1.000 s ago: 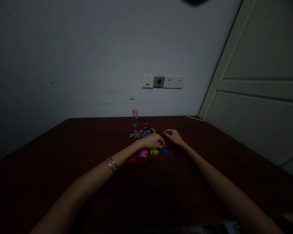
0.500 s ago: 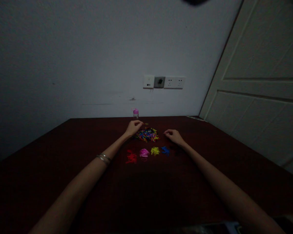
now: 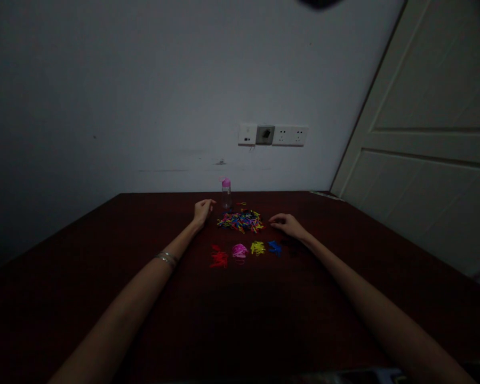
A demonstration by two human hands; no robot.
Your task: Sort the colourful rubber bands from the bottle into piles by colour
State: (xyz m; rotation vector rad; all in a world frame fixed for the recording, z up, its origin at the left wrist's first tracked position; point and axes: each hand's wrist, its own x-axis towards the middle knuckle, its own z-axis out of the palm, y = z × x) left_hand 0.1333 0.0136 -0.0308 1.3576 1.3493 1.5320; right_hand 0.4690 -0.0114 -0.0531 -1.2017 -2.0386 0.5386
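A mixed heap of small, multicoloured rubber bands [image 3: 240, 222] lies on the dark table between my hands. My left hand [image 3: 202, 211] is left of the heap, fingers bent loosely with a gap to the thumb, and nothing shows in it. At the heap's right edge rests my right hand [image 3: 288, 225], its curved fingers slightly apart from the thumb; I see nothing in it. Nearer to me are single-colour piles in a row: red bands [image 3: 218, 258], pink bands [image 3: 239, 250], yellow bands [image 3: 258, 248] and blue bands [image 3: 274, 247].
Behind the heap stands a clear bottle with a pink cap [image 3: 226, 183]. A few loose bands [image 3: 243, 204] lie just beyond the heap. The brown table [image 3: 240, 309] meets a wall with a socket panel [image 3: 290, 135]. A pale door [image 3: 432, 138] is at the right.
My left hand has drawn back to the left, away from the loose bands behind the heap, uncovering the bottle. My right hand has stayed nearly in place. The view has shifted slightly.
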